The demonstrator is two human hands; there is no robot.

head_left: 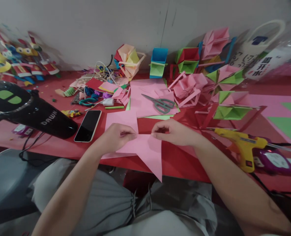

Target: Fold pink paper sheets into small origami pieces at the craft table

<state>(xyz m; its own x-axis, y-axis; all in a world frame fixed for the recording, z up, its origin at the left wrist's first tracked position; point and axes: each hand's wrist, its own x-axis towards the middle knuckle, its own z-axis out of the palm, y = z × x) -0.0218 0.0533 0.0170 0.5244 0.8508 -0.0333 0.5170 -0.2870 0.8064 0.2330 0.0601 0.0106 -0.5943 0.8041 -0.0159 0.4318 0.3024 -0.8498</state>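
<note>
A piece of pink paper [149,151] is held at the table's front edge, with one pointed corner hanging past the edge. My left hand [118,136] is closed, pinching the paper's top edge near its left side. On the other side, my right hand [172,132] is closed too, thumb and fingers pinching the same edge further right. Another pink sheet [122,119] lies flat on the table, partly under my left hand. Scissors [163,105] with grey handles rest on a stack of pink and green paper [139,93] just beyond my hands.
A phone [88,126] and a black tumbler [44,114] lie to the left. Toward the right are a yellow glue gun [246,144] and folded paper models [231,105]. Paper scraps and cords [96,88] are heaped behind. A white bag [256,52] stands by the wall.
</note>
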